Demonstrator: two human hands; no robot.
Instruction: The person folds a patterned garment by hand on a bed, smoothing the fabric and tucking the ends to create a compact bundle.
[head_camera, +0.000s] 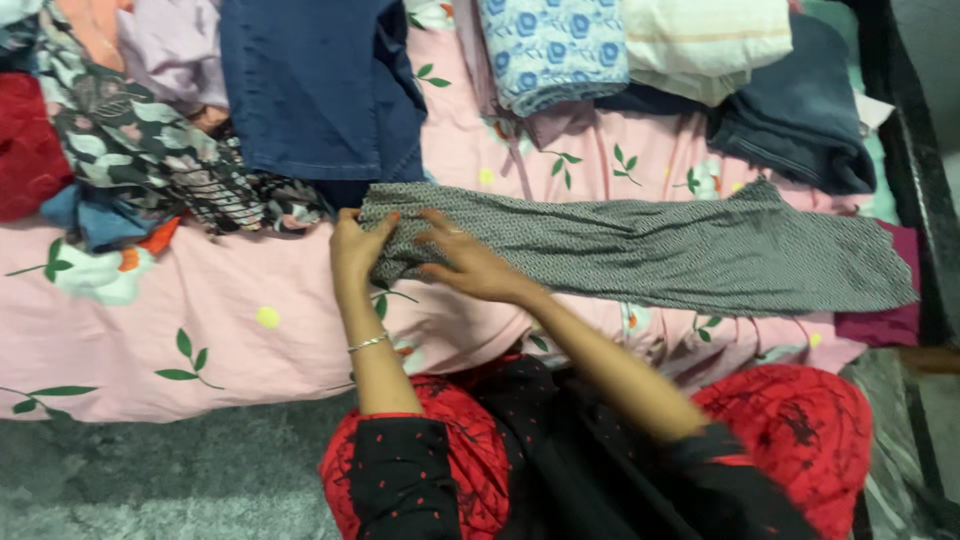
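— From the head camera, what do the hands have?

— The left hand (355, 245) pinches the left end of a grey patterned garment (640, 248), fingers closed over its edge. The right hand (470, 265) lies on the same end with fingers spread and bent; whether it actually grips the cloth, I cannot tell.

— Where does the garment lie?

— Stretched left to right across a pink floral bedsheet (200, 300), in the middle.

— And around it?

— Farther off, folded navy jeans (310, 90), a blue flowered cloth (550, 45) and a cream folded cloth (700, 40). At far left, a dark floral heap (130, 150).
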